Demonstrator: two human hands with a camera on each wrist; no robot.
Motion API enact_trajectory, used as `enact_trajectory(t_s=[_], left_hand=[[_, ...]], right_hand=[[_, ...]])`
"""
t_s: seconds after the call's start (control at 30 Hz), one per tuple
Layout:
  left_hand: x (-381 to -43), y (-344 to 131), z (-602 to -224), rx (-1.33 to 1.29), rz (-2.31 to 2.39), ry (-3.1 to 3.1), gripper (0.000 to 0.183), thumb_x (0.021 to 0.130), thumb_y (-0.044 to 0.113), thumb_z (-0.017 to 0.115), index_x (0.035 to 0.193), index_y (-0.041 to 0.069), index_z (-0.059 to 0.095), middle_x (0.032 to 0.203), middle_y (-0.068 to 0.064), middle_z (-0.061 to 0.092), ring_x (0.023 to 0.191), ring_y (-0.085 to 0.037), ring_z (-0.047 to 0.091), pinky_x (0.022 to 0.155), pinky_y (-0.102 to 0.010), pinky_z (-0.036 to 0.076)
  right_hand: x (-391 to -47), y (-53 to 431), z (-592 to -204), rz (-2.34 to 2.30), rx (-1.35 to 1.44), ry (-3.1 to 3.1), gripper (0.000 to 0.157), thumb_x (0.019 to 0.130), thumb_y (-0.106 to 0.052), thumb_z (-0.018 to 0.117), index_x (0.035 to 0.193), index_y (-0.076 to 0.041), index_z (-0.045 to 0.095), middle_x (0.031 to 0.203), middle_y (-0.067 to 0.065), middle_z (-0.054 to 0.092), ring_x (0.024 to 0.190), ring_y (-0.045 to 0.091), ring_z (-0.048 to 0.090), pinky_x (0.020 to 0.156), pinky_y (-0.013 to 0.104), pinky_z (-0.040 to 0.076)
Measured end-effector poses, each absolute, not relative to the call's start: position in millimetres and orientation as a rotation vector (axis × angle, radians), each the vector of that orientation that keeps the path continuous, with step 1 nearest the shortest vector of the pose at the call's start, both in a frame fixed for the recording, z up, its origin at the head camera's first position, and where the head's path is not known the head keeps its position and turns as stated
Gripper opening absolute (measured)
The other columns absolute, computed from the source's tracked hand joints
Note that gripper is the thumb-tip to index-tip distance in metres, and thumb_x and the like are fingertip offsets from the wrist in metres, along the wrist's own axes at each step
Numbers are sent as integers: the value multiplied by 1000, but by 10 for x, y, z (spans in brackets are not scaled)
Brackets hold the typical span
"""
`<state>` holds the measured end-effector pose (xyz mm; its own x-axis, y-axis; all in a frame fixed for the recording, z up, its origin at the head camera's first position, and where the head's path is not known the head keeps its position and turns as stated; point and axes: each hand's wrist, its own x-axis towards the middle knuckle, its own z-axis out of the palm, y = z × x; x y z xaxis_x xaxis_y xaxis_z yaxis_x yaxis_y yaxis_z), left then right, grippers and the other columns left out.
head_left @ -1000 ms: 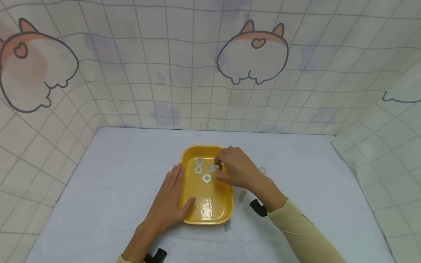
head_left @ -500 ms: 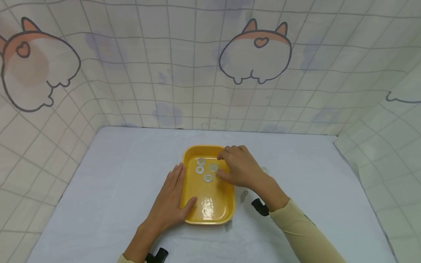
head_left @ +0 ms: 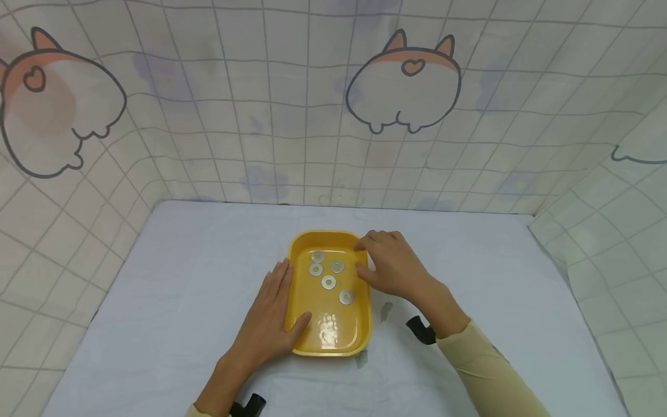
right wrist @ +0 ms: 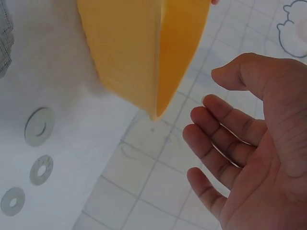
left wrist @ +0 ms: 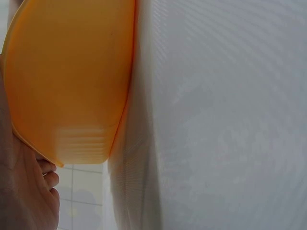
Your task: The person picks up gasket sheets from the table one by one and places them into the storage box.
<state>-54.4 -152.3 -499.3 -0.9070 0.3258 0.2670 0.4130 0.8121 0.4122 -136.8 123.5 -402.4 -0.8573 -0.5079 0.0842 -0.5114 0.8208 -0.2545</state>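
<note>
A yellow tray (head_left: pixel 325 324) sits on the white-covered table, with several flat metal washers (head_left: pixel 328 282) lying apart or side by side in it. One washer (head_left: pixel 346 297) lies lower and farther right than the others. My left hand (head_left: pixel 266 318) rests along the tray's left rim, its thumb over the edge; in the left wrist view the fingers (left wrist: pixel 50 179) show beyond the tray's wall. My right hand (head_left: pixel 393 266) hovers at the tray's right rim with thumb and fingers parted. The right wrist view shows nothing between its fingers (right wrist: pixel 211 148).
Beside the tray, three more washers (right wrist: pixel 41 170) lie on the white cloth in the right wrist view, mostly hidden by my right hand in the head view. Grey tape pieces (head_left: pixel 386 311) mark the cloth. A tile-patterned curtain (head_left: pixel 312 116) encloses the table.
My right hand has let go of a washer, which now lies in the tray's right part. That hand has moved right, toward the rim. The left hand has stayed in place.
</note>
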Motion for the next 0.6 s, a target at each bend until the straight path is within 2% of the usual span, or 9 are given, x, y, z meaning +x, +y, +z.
enact_trajectory(t_s=[0.33, 0.6], left_hand=[[-531, -1528, -5007, -577, -707, -2819, 95, 97, 46, 63, 167, -4, 21, 177, -18, 21, 164, -37, 24, 139, -37, 8], [-531, -1533, -5020, -571, -707, -2806, 95, 97, 45, 64, 166, -4, 22, 177, -18, 22, 165, -36, 24, 139, -34, 6]], right_hand=[[-1397, 1431, -4068, 448, 733, -3011, 32, 95, -25, 74, 120, -7, 75, 117, 9, 75, 112, 30, 69, 113, 54, 51], [-1397, 1534, -4115, 490, 689, -2999, 34, 94, -23, 76, 123, -5, 74, 124, 11, 73, 117, 32, 67, 111, 55, 53]])
